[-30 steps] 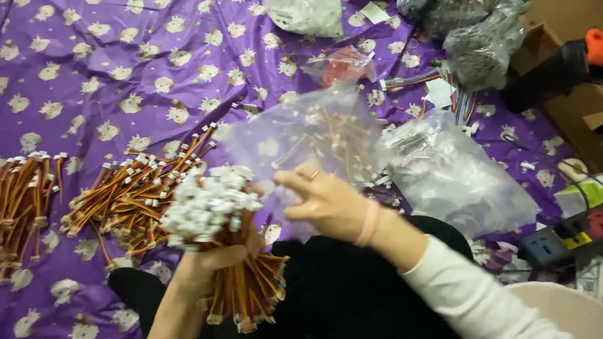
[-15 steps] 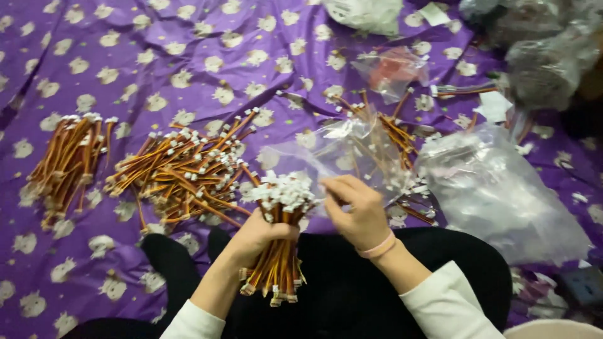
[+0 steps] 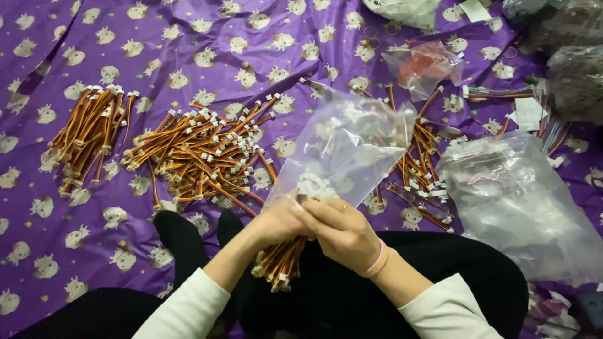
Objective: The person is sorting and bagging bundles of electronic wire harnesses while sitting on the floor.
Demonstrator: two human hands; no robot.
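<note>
The left hand (image 3: 276, 223) is closed around a bundle of short wire leads (image 3: 279, 260), orange-brown with white connector plugs, held upright over the lap. The plug ends sit inside the mouth of a clear plastic bag (image 3: 352, 147); the tails hang below the fist. The right hand (image 3: 342, 232) is closed on the bag's lower edge, fingers pinching the film against the bundle. The 2 hands touch.

Step in hand, as judged: bagging the bundle, with insertion begun and most of the lead length not yet inside. The next move calls for holding the mouth wide, keeping the leads parallel and sliding them in without snagging plugs on the film.

Surroundings on the purple patterned cloth (image 3: 188, 37):
1. A large loose pile of leads (image 3: 201, 154) lies just left of the bag.
2. A smaller sorted pile (image 3: 88, 135) lies further left, well apart.
3. More leads (image 3: 418, 163) lie behind and right of the bag.
4. A large crumpled clear bag (image 3: 521, 201) lies at right.
5. A small clear pouch with red contents (image 3: 424, 63) lies at upper centre-right.
6. White paper labels (image 3: 529, 113) lie at far right; a second white slip (image 3: 475, 9) lies at the top edge.
</note>
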